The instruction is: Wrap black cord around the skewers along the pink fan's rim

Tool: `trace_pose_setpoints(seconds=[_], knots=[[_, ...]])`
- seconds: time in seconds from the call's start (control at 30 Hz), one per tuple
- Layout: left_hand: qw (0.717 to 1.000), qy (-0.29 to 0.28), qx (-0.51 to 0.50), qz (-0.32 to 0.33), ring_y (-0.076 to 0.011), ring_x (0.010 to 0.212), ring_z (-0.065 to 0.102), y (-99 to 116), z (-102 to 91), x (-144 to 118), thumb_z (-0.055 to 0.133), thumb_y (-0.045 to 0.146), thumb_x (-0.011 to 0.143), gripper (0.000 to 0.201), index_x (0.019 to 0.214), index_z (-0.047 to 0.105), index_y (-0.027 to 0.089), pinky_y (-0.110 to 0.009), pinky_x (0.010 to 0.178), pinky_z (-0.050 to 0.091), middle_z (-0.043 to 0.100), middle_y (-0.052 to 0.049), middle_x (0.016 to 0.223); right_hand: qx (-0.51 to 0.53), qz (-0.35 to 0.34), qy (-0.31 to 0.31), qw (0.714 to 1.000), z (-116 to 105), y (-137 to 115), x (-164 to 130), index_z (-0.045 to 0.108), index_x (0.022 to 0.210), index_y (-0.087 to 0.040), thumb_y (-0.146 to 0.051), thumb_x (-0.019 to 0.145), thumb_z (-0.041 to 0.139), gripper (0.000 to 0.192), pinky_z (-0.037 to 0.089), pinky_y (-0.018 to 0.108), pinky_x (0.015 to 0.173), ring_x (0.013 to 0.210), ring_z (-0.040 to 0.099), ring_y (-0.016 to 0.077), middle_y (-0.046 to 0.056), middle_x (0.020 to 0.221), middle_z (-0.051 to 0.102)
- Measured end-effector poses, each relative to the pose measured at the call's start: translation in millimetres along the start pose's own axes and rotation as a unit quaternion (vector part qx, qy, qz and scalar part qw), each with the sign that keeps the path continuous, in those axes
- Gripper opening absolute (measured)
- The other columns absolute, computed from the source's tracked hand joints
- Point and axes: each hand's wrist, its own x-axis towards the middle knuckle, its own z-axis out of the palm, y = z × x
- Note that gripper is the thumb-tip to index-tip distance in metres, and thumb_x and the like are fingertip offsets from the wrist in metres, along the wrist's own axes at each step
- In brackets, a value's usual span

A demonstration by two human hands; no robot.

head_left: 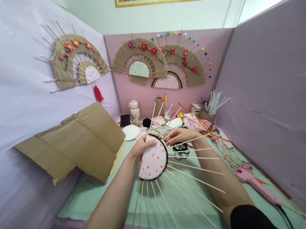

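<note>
My left hand (pixel 143 146) grips a half-round fan base (pixel 154 159), thumb on its front. Pink fabric with red dots covers the base, and black cord (pixel 167 156) edges its curve. Several thin wooden sticks (pixel 197 169) fan out from that edge. At the upper part of the curve, behind some sticks, is my right hand (pixel 178 136). Its fingers are curled in a pinch close to the corded edge; what lies between them is too small to make out. A loose bundle of black cord (pixel 181 151) lies on the table just below my right hand.
A cardboard sheet (pixel 74 142) leans at left. A pink glue gun (pixel 259 187) and scattered sticks (pixel 228 155) lie at right. Behind are a white bottle (pixel 134 112), a white disc (pixel 131 132) and fabric scraps (pixel 194 122). Finished twine fans (pixel 139 55) hang on the partitions.
</note>
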Motion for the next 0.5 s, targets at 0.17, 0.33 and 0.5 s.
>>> trace_pose_setpoints(seconds=[0.17,0.33,0.5], knots=[[1.000,-0.006,0.003,0.001,-0.0124,0.055,0.059,0,0.5,0,0.076,0.027,0.052,0.045,0.093,0.062,0.014,-0.022,0.055,0.044,0.067,-0.003,0.071,-0.015,-0.013,0.011,1.000,-1,-2,0,0.064,0.067,-0.013,-0.033,0.068,0.069,0.020,0.037,0.034,0.091,0.103,0.053,0.0186,0.007,0.106,0.061],[1.000,0.008,0.002,0.008,-0.0121,0.054,0.059,0,1.1,0,0.076,0.025,0.052,0.040,0.088,0.062,0.014,-0.022,0.056,0.044,0.066,-0.003,0.068,0.072,0.017,0.031,0.997,-4,7,-2,0.061,0.065,-0.014,-0.033,0.066,0.069,0.021,0.043,0.032,0.080,0.084,0.061,0.0165,0.006,0.085,0.067],[1.000,-0.008,-0.021,0.011,-0.0137,0.058,0.061,2,1.6,-1,0.076,0.026,0.052,0.042,0.089,0.061,0.014,-0.024,0.059,0.045,0.068,-0.005,0.076,0.204,0.003,0.091,0.975,-14,16,-12,0.055,0.066,-0.015,-0.034,0.062,0.070,0.024,0.041,0.027,0.051,0.039,0.044,0.0074,-0.006,0.046,0.050]])
